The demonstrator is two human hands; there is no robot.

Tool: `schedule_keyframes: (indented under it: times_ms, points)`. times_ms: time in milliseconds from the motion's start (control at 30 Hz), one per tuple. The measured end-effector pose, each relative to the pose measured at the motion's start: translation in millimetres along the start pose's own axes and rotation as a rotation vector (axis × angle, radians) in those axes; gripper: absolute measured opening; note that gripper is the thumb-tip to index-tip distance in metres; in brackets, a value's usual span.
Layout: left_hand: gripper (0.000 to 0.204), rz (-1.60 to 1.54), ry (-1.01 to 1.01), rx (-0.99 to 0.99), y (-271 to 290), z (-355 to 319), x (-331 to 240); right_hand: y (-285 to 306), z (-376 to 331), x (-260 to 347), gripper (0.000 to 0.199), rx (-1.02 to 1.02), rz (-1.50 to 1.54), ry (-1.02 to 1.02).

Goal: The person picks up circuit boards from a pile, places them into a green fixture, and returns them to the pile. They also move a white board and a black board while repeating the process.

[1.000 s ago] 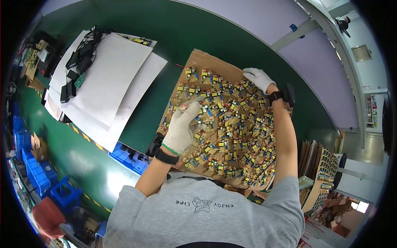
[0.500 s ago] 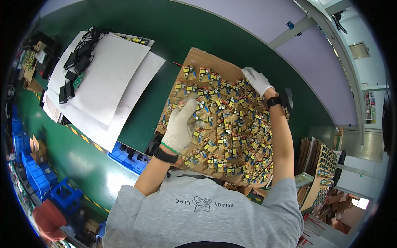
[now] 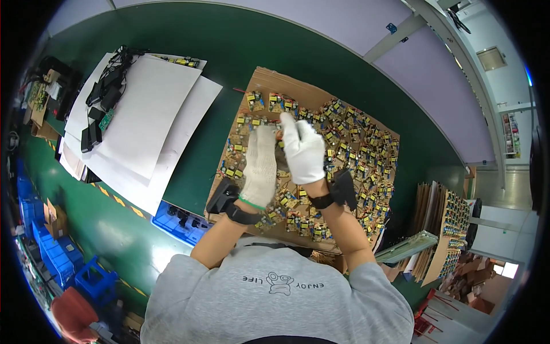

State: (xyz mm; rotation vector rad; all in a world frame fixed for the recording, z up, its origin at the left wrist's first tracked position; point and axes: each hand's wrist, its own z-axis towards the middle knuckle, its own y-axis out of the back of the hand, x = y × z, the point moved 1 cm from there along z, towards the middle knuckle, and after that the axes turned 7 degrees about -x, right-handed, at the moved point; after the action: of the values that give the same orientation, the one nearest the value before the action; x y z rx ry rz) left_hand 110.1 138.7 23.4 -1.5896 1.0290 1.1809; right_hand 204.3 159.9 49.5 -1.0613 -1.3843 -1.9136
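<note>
A green desk (image 3: 189, 51) fills most of the view, and a person in a grey shirt leans over its near edge. Toward the left end of the desk lie large white sheets (image 3: 146, 112), at least three of them overlapping, with a tangle of black cables and adapters (image 3: 100, 97) on their far left corner. A brown cardboard sheet (image 3: 275, 80) lies in the middle of the desk, its long axis running from the far left toward the near right. It is covered with small circuit boards (image 3: 355, 143) with yellow parts, too many and too crowded to count.

Two gloved hands meet above the left half of the cardboard. The left hand (image 3: 259, 166), in a white glove, is held flat with the fingers together pointing toward the far edge. The right hand (image 3: 303, 150), also in a white glove, touches it side by side, its forefinger raised. A small dark piece shows between the two hands, but whether either hand grips it cannot be told. Each wrist carries one black band with a box-shaped device.

Blue bins (image 3: 183, 221) sit below the near edge of the desk. Racks of boards (image 3: 450, 229) stand upright at the right.
</note>
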Motion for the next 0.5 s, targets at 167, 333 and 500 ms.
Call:
schedule_keyframes:
  times_ms: [167,333,500]
  points:
    - [0.055,-0.358,0.438,-0.271,-11.6,6.4,-9.8,-9.1,3.0,-9.9,0.037,0.119,0.346,-0.091]
    - [0.058,-0.432,0.425,-0.076,3.7,28.0,-31.2,2.2,69.1,-56.0,0.041,0.116,0.705,-0.474]
    - [0.050,-0.179,0.284,-0.160,19.4,56.5,-36.6,0.6,141.3,-74.5,0.044,0.171,-0.337,0.077]
